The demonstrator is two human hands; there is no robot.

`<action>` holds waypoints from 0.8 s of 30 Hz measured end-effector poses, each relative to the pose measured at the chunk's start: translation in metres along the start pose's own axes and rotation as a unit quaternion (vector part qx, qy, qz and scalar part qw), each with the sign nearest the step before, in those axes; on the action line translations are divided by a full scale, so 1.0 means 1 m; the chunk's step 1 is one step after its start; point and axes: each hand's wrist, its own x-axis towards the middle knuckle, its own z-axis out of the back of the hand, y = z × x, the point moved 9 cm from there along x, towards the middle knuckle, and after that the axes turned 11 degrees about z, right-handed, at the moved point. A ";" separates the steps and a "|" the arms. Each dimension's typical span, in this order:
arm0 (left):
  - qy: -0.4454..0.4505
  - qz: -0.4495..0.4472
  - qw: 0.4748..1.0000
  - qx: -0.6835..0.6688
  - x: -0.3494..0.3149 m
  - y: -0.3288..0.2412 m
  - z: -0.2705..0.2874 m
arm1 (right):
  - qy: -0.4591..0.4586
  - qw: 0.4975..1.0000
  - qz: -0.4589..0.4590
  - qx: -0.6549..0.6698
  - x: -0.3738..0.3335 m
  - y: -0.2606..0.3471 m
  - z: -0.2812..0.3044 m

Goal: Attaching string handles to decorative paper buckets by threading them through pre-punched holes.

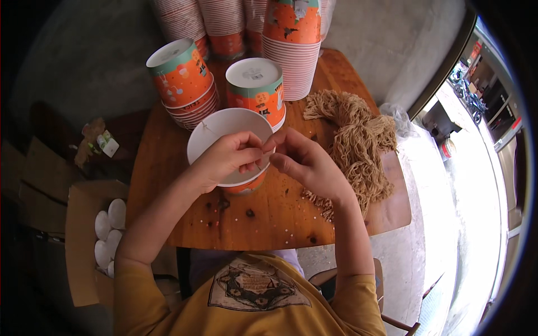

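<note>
A white-lined paper bucket [228, 119] with an orange outside stands upright on the table before me. Over its open mouth, my left hand [231, 155] is closed in a pinch, its fingers curled. My right hand [305, 162] meets it at the bucket's right rim, fingers bent toward the left fingertips. What the fingertips hold is too small to make out. A thin strand shows against the bucket's inner wall at the upper left. To the right of my right hand lies a heap of tan looped cords [364, 151].
Upside-down paper buckets [182, 78] [255, 84] stand behind, with a taller stack [288, 67] and more wrapped stacks [221, 25] by the wall. At left, a cardboard box [84, 235] holds several white round pieces. The wooden table [252, 227] has small white specks.
</note>
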 end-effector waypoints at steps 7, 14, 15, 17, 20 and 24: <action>0.029 0.017 0.998 0.052 0.001 0.005 -0.011 | 0.049 0.990 0.053 -0.117 0.030 0.010 -0.001; 0.045 0.020 0.998 0.038 0.001 0.005 -0.013 | -0.043 0.988 0.063 -0.135 0.021 -0.014 0.018; 0.045 0.022 0.998 0.029 0.001 0.005 -0.012 | -0.043 0.988 0.063 -0.136 0.016 -0.018 0.020; 0.045 0.025 0.998 0.019 0.001 0.006 -0.011 | -0.076 0.990 0.086 -0.080 0.004 -0.019 0.025; 0.043 0.029 0.999 -0.011 0.002 0.008 -0.008 | -0.060 0.980 0.132 -0.133 -0.012 -0.006 0.016; 0.051 0.034 0.998 -0.016 0.004 0.009 -0.010 | -0.117 0.960 0.116 -0.228 -0.025 -0.005 0.008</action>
